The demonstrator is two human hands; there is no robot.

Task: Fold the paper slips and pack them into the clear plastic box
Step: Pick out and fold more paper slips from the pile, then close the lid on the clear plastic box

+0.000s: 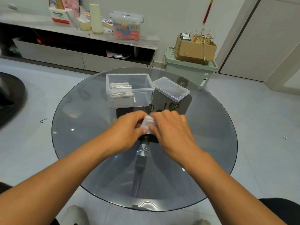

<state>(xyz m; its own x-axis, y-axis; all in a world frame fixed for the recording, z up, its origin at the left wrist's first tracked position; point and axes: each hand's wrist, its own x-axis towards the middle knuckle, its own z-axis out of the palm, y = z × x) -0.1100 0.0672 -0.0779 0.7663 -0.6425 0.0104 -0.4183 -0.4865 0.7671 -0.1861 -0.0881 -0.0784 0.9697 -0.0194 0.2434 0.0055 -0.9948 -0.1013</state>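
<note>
A small white paper slip (148, 123) is held between both hands above the middle of the round glass table (81, 143). My left hand (128, 127) pinches its left side and my right hand (170, 127) pinches its right side; most of the slip is hidden by fingers. Beyond the hands stands the clear plastic box (142, 90), open at the top, with a row of folded white slips (121, 90) packed in its left half. Its clear lid (171, 88) lies tilted just to the right of it.
A dark patterned mat (172, 104) lies under the box and lid. Beyond the table stand a low cabinet (81, 59) with bottles and a storage tub, and a green bin (190, 70) carrying a cardboard box. Grey tiled floor surrounds the table.
</note>
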